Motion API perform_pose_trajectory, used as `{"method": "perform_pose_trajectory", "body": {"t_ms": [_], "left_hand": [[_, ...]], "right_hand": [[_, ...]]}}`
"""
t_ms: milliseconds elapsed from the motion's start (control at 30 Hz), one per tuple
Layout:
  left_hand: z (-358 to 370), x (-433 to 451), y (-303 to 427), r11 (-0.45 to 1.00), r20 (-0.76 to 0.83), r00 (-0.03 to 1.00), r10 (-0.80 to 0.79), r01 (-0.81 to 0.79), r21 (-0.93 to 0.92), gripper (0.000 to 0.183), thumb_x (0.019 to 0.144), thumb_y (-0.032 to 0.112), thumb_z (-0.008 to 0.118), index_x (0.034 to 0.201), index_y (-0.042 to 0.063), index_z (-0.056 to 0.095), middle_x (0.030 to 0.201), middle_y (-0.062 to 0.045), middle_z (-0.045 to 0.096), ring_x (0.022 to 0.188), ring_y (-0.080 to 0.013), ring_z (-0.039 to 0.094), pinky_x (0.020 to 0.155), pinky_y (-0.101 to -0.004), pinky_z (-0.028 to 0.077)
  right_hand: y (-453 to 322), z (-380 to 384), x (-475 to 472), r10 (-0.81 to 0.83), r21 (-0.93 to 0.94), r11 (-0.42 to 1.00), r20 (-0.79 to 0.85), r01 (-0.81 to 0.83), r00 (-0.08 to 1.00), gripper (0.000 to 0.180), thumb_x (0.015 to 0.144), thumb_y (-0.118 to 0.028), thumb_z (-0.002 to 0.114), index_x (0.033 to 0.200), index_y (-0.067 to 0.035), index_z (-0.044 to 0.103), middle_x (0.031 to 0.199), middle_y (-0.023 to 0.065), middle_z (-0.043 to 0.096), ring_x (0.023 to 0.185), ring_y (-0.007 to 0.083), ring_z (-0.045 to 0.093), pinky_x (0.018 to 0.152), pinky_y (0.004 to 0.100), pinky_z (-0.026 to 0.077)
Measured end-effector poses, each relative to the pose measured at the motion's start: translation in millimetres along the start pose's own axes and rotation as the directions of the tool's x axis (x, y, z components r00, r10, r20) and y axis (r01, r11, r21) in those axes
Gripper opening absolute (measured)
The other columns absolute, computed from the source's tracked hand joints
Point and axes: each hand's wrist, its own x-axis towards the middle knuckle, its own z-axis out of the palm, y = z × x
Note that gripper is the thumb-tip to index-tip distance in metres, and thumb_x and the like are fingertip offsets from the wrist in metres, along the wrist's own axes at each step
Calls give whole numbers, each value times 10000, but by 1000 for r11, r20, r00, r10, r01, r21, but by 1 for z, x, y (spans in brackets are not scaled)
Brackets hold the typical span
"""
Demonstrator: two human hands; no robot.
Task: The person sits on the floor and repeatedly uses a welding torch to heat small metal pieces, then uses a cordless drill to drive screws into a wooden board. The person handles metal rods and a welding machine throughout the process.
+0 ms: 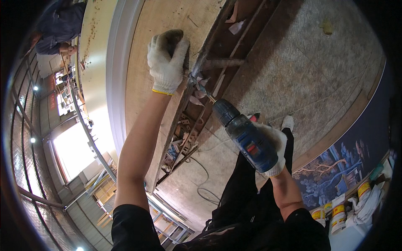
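My right hand (278,144), in a white knit glove, grips a blue and black power drill (248,138). A twist drill bit (204,89) sits in its chuck and points up and left, its tip at the edge of a wooden workbench top (179,18). Beside that tip is my left hand (168,61), also gloved, with its fingers curled at the bench edge. The area between its thumb and fingers is dark, and whether it holds something there cannot be made out.
Below the bench top, a shelf (220,64) holds wood scraps (185,125) and crumpled pieces. A long pale profile (119,62) lies along the bench. A cable (204,175) loops on the floor. Paint-like tubs (338,216) stand lower right. Another person (62,26) is at upper left.
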Motion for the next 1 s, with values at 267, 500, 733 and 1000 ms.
{"method": "perform_pose_trajectory", "body": {"t_ms": [267,500,733,1000], "left_hand": [[-4,1,-2,989,21,995,96,-97,110,249,880,194,710,1083,49,698,1030,-133,665,1002,-301,612,911,-401,480],[-5,2,-6,984,17,990,141,-142,109,226,888,199,675,1073,73,707,1026,-142,650,987,-333,589,881,-424,470],[-1,3,-7,974,53,985,165,-172,150,280,899,196,625,1157,151,724,1032,-142,624,997,-335,562,909,-436,442],[-2,0,-6,961,83,980,181,-195,197,381,861,146,623,1215,251,718,1043,-129,607,1001,-350,539,906,-456,428]], "right_hand": [[-27,33,-2,114,-319,939,-70,-131,991,268,965,-172,653,1187,-21,639,1070,85,701,891,154,698,797,290,587],[-35,43,1,189,-235,944,-188,-231,964,353,898,-250,724,1142,-22,610,896,90,691,786,194,691,744,303,557],[-46,44,5,-104,-801,598,-43,27,994,373,854,-211,745,1141,-17,607,793,109,670,727,247,679,660,326,525],[-46,30,17,-123,-668,741,-34,68,992,229,842,-140,743,1012,-23,641,783,106,652,706,243,656,659,315,508]]}}
